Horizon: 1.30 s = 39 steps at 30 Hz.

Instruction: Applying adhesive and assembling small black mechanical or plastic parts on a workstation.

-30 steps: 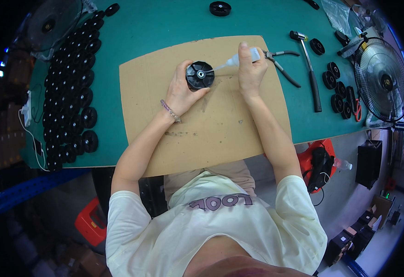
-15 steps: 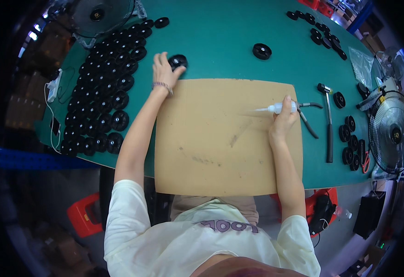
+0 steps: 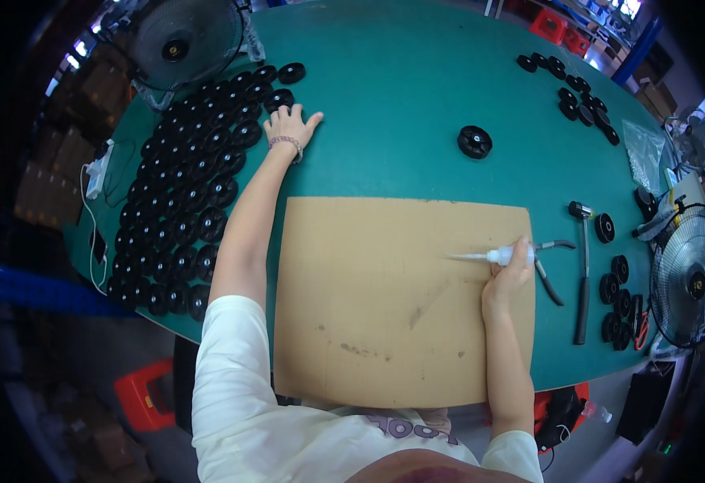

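My left hand [image 3: 291, 129] has its fingers spread, thumb out to the right. Its fingertips lie at the near edge of a black wheel [image 3: 278, 100], which sits at the upper right end of the crowded black wheels [image 3: 187, 173] on the left. My right hand [image 3: 510, 278] is closed round a small white squeeze bottle [image 3: 500, 256]. The bottle's long thin nozzle points left over a cardboard sheet [image 3: 368, 241]. A single black wheel [image 3: 475, 142] stands apart on the green table, beyond the cardboard.
Pliers [image 3: 547, 274] and a hammer [image 3: 582, 274] lie right of the cardboard. More black wheels [image 3: 610, 287], red-handled scissors [image 3: 641, 330] and a fan [image 3: 694, 282] stand along the right edge. Another fan [image 3: 177, 50] is at the far left; a clear plastic bag [image 3: 642, 153] lies far right.
The wheel at my left hand has moved left to the group, and the fingers have spread. My right hand still holds the bottle. The whole view has shifted, with the cardboard lower.
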Motion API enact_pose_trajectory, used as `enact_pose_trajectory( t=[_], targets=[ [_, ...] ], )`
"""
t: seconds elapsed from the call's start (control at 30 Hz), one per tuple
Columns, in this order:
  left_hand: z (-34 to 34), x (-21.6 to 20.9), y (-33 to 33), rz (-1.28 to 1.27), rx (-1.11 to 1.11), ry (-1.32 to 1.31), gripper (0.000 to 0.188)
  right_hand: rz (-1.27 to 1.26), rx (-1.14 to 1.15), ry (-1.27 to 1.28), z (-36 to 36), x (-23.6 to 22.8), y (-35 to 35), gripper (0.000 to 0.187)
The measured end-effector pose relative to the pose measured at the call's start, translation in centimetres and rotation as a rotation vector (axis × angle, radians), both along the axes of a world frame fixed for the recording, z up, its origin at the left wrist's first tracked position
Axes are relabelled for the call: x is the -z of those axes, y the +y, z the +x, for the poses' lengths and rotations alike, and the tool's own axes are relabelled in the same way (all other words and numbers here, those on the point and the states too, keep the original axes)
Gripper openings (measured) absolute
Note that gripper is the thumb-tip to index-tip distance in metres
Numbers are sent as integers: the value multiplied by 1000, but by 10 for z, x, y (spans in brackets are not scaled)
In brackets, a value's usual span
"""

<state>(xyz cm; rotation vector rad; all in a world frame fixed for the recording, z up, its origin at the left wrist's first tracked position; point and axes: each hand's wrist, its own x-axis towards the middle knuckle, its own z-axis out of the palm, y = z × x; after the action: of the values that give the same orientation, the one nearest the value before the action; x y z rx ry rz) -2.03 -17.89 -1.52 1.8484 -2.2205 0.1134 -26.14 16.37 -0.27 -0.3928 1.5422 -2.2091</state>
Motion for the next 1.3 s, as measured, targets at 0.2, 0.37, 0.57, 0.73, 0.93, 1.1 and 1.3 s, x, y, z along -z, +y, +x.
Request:
enact_pose_trajectory(
  t=[0.2,0.37,0.57,0.73,0.93,1.1,1.3],
  targets=[
    [-57,-3,-24,-305,279,96,43,61,-30,38,4,-6,4,27],
    [-178,3,62,-45,827,269,54,18,-40,6,3,-2,-1,28],
    [-220,-4,122,100,746,204,67,-78,-54,-32,-4,4,-1,28],
    [-215,-1,140,173,860,249,65,-43,-3,6,-2,9,-3,26],
    [-235,0,163,3,764,264,46,-108,-82,-92,-2,8,1,25],
    [-169,-37,194,176,787,242,42,-172,-136,-315,-14,1,8,26],
    [-47,-24,259,124,893,341,45,-196,-24,-254,-7,-6,-5,27]
  ],
)
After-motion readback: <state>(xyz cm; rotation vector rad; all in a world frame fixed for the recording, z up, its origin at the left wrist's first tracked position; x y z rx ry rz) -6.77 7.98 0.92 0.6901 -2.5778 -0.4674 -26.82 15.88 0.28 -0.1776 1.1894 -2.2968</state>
